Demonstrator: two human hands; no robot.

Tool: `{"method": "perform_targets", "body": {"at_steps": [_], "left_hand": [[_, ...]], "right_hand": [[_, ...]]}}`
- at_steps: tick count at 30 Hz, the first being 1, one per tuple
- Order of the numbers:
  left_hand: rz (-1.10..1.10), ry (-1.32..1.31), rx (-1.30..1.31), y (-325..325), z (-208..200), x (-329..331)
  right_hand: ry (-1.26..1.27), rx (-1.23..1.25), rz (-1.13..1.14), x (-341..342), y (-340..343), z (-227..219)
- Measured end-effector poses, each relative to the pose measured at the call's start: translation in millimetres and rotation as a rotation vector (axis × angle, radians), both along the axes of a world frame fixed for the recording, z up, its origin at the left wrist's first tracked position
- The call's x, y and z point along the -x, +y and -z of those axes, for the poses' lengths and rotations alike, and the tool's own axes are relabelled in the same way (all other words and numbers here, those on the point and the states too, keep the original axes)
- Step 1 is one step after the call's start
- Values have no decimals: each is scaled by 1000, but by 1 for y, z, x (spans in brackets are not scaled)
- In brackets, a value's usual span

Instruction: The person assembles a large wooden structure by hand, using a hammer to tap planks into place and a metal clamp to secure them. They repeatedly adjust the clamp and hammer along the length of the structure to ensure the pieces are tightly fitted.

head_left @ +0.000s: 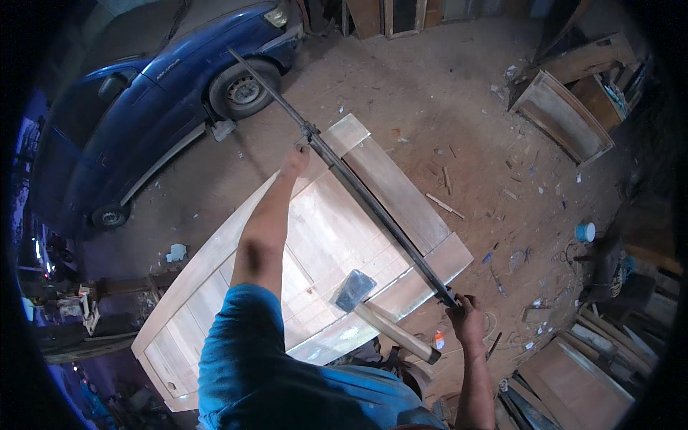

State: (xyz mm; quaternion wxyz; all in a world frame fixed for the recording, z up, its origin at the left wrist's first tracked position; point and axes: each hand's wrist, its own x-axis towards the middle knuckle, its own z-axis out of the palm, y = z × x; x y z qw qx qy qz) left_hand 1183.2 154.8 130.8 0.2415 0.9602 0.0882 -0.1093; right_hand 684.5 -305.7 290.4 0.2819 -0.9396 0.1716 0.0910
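Dark metal clamp (pixel 380 213) across a panelled door (pixel 326 218)

Runs parallel to the door's right edge, jutting past the far edge. Clasped at the near edge by the right grip (pixel 467 317); meets the left grip (pixel 295 160) at the far edge, cannot tell whether closed.

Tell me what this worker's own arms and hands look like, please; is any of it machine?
Nothing mechanical: these are human arms, without cables. The left hand and right hand are bare, with no gloves or watch visible. A blue short sleeve ends just above the left elbow; the right sleeve is out of view.
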Motion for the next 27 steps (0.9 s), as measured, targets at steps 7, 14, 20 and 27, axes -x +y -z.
{"method": "perform_targets", "body": {"at_steps": [7, 14, 20, 27], "left_hand": [[18, -8, -135, -10, -21, 26], [214, -295, -586, 39, 40, 12], [77, -142, -306, -16, 52, 2], [1071, -234, -1227, 45, 28, -31]], "right_hand": [[80, 54, -63, 0, 0, 10], [128, 51, -41, 10, 18, 21], [46, 38, 131, 29, 11, 21], [-119, -8, 185, 22, 12, 45]]}}
